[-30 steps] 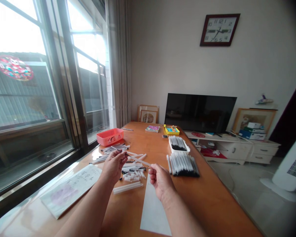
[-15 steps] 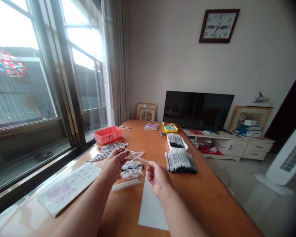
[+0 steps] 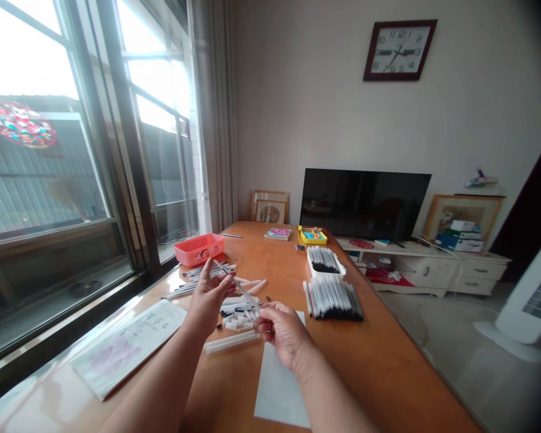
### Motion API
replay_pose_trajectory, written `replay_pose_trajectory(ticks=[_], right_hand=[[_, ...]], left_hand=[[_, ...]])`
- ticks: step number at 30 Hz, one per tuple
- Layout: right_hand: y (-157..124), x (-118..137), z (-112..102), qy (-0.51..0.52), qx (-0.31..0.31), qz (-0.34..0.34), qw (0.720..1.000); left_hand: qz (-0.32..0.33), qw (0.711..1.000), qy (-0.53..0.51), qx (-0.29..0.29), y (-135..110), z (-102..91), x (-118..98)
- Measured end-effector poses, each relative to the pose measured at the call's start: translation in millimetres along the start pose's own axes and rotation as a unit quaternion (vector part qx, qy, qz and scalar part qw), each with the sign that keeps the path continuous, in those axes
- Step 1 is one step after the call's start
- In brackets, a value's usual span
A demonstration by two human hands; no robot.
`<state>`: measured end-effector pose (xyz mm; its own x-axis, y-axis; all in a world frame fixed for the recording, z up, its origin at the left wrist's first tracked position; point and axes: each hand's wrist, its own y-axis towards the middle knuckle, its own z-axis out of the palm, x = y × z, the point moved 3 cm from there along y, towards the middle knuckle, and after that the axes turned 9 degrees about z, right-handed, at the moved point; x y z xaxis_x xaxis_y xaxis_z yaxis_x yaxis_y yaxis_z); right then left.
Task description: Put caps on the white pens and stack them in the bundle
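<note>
Both my hands are raised over an orange wooden table (image 3: 379,361). My left hand (image 3: 210,297) pinches the upper part of a thin white pen (image 3: 237,284) that slants down to the right. My right hand (image 3: 282,329) is closed round the pen's lower end. Beneath them lie several loose white pen barrels and caps (image 3: 238,313). To the right, a neat row of assembled pens (image 3: 333,299) lies on the table, with a white tray of more pens (image 3: 325,263) behind it.
A white sheet of paper (image 3: 279,385) lies under my right wrist, and an open booklet (image 3: 128,343) at the left. A pink tray (image 3: 199,248), a small book (image 3: 278,234) and a yellow box (image 3: 314,236) sit farther back. Windows run along the left; a television stands beyond the table.
My two hands have drawn closer together and the pen has tilted steeper, its upper end rising at my left hand. My right hand slid left and slightly down.
</note>
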<state>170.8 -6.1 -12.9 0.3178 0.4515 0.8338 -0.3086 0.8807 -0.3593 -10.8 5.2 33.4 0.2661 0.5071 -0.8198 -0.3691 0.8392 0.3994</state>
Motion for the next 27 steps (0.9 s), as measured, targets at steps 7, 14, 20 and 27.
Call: replay_pose_trajectory(ticks=[7,14,20,27], right_hand=[[-1.6,-1.3,2.5,-0.053,0.013,-0.014,0.998],[-1.8,0.5,0.6,-0.042,0.011,-0.02,0.999],[-5.8,7.5,-2.5,0.001,0.013,-0.028,1.0],[-4.1,18.3,-16.0,0.094,-0.006,-0.042,0.995]], left_hand=[[0.025,0.999,0.043,0.018,2.1,0.1,-0.6],[-0.006,0.998,0.047,0.036,-3.7,7.1,-6.9],[-0.011,0.993,0.112,0.041,-3.1,-2.5,-16.3],[-0.012,0.902,0.412,0.129,3.1,-47.1,-2.8]])
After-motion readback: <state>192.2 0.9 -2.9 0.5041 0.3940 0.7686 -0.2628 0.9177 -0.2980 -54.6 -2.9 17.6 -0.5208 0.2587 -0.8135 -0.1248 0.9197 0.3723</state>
